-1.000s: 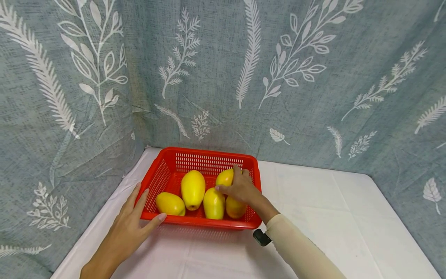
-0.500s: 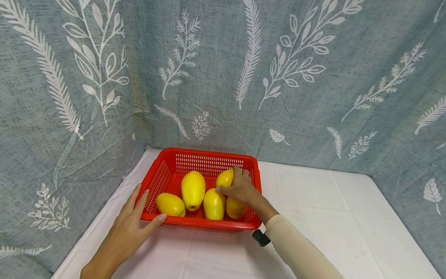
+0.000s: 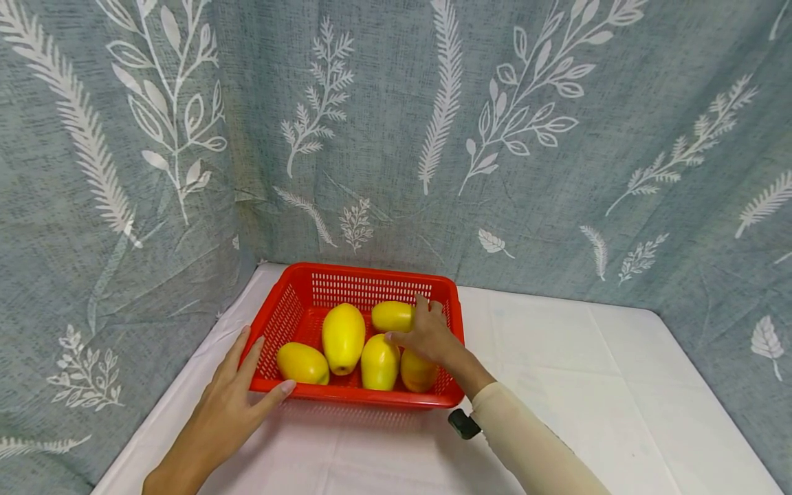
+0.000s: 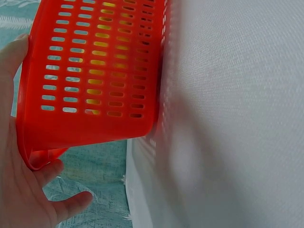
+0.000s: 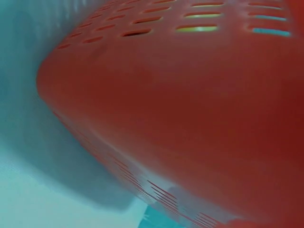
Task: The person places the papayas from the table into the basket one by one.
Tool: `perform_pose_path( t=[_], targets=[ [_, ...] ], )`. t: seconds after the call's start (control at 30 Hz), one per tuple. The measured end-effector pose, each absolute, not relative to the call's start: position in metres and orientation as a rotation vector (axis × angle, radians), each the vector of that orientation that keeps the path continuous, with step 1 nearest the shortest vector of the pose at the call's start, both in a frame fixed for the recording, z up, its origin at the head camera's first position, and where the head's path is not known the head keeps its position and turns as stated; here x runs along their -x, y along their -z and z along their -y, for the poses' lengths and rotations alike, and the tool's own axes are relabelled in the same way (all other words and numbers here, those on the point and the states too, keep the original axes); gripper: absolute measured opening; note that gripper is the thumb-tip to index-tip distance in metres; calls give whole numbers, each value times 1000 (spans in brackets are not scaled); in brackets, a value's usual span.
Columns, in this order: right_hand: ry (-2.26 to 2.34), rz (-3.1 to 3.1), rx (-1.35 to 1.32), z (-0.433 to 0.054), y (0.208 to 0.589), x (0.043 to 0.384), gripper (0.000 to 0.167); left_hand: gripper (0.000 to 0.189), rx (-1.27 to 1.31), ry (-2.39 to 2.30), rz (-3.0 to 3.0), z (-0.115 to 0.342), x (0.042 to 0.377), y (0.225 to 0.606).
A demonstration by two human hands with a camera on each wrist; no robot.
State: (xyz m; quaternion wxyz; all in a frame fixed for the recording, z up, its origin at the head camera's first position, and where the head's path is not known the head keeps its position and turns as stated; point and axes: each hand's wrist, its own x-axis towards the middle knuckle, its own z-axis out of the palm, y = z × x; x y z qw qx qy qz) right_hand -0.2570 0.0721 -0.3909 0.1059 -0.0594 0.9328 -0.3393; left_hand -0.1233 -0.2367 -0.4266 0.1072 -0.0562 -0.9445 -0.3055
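Note:
A red perforated plastic basket holds several smooth yellow fruits shaped like mangoes. My left hand rests at its front left corner, thumb along the front rim and fingers straight against the left side. In the left wrist view the thumb touches the rim and other fingers extend past the corner. Over the basket's right part, my right hand reaches in with fingers spread, beside the back fruit, which lies on its side. Its thumb is at the top of the front middle fruit. Another fruit sits partly under the hand.
Further left in the basket are a large upright fruit and one lying at the front left. The basket stands on a white cloth-covered table. A grey-green leaf-patterned curtain hangs behind and on both sides.
The back fruit by my right hand has turned onto its side and shifted slightly left. Both hands have stayed almost in place.

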Motion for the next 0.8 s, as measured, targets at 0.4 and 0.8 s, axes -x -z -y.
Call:
perform_pose_path(
  t=[0.4, 0.8],
  targets=[
    [1096, -2743, 277, -80, 386, 246, 101, 97, 173, 882, 2780, 237, 124, 427],
    [1303, -2691, 433, -111, 372, 211, 93, 97, 177, 875, 2793, 238, 129, 426]
  ],
)
